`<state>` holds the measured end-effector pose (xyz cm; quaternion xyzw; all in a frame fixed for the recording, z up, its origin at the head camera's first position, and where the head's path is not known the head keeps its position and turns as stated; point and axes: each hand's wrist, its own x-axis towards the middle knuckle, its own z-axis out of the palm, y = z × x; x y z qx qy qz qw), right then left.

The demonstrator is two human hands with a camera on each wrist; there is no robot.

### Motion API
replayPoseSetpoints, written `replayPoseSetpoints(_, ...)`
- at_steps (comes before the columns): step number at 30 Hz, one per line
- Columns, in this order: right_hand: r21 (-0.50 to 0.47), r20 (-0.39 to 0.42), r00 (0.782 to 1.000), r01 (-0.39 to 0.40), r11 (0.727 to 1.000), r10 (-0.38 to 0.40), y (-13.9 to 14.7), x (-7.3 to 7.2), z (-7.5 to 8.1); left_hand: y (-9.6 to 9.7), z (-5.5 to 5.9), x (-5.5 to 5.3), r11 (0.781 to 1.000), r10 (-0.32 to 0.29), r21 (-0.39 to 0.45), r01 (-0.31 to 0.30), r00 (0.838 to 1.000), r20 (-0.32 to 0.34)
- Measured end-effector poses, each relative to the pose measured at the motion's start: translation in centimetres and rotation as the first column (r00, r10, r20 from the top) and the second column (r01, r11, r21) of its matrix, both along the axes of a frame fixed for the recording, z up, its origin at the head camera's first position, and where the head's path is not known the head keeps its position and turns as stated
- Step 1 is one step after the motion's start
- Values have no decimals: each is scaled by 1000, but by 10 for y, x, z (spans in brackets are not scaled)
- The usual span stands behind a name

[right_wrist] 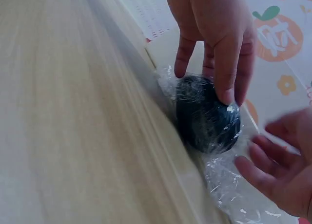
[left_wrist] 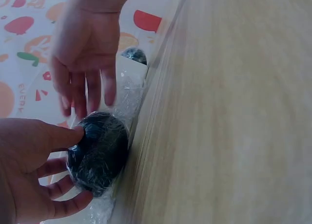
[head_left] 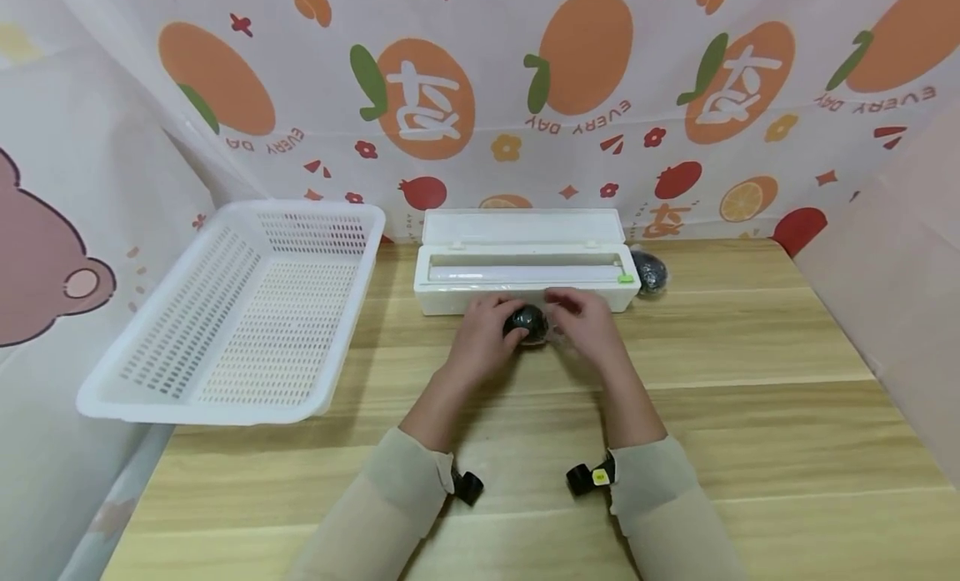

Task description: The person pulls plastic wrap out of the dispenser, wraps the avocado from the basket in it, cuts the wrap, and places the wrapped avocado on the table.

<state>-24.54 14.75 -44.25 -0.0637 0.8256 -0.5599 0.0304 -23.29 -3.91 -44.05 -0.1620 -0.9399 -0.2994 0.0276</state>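
Observation:
My left hand [head_left: 482, 338] holds a dark oval thing [head_left: 531, 323] wrapped in clear plastic film, thumb on the near side and fingers round its far side. In the left wrist view the thumb presses on the wrapped dark thing [left_wrist: 100, 153], which is close to the tabletop. Loose crinkled film [right_wrist: 222, 182] trails from it toward my right hand [head_left: 588, 327]. The right hand hovers beside the bundle, its fingers spread and loosely bent, with nothing gripped in the right wrist view.
Just behind the hands stands a white film dispenser box [head_left: 442, 302], lid raised, with a roll [head_left: 517, 273] inside. Another dark wrapped oval thing [head_left: 649, 272] lies at its right end. A white perforated basket [head_left: 232, 412] is on the left. Printed cloth [head_left: 510, 181] hangs behind the wooden table [head_left: 765, 348].

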Motion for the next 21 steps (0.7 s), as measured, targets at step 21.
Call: replayPoseSetpoints(21,84,94,991,85,993,-92,-10,-4,-11,0,-1,0,999,5,-51,-6,1000,-9)
